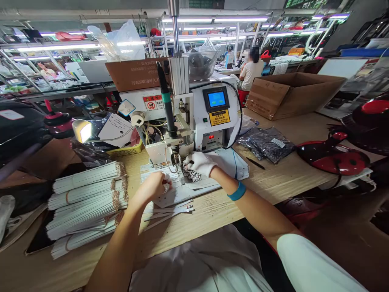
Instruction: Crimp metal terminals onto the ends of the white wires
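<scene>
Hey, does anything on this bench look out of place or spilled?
Slightly: a few loose white strands lie at uneven angles in front of the machine, looking stray compared with the gathered bundles at left. I see no clear damage.

A white fabric glove covers the right hand to the wrist; a plain teal-blue band circles that forearm. The loose white sleeve is short. Pale, creased cloth covers the lap.

The head camera looks down across the table.
</scene>
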`<control>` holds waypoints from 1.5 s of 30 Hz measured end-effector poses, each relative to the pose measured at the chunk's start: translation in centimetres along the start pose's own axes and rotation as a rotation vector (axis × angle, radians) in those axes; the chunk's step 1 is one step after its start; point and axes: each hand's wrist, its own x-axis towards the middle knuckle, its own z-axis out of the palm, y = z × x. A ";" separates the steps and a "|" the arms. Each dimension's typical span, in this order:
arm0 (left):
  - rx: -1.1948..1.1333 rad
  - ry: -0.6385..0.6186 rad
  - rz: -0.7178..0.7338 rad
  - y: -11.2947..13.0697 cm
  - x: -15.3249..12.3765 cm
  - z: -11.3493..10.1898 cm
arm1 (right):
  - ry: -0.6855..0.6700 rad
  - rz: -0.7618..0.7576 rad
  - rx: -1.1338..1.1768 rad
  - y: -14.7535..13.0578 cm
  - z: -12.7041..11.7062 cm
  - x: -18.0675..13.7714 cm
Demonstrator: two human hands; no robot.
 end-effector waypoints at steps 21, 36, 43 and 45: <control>-0.518 0.030 0.029 0.6 0.2 -0.4 | -0.337 0.263 1.278 -1.8 0.4 -1.2; -0.512 0.079 -0.042 1.0 0.8 0.0 | -0.323 0.319 1.328 -2.2 0.5 -1.4; -0.510 0.076 -0.094 1.1 0.8 0.1 | -0.302 0.329 1.345 -2.3 0.4 -1.3; -0.515 0.067 -0.107 1.1 0.8 0.1 | -0.303 0.330 1.335 -2.4 0.3 -1.3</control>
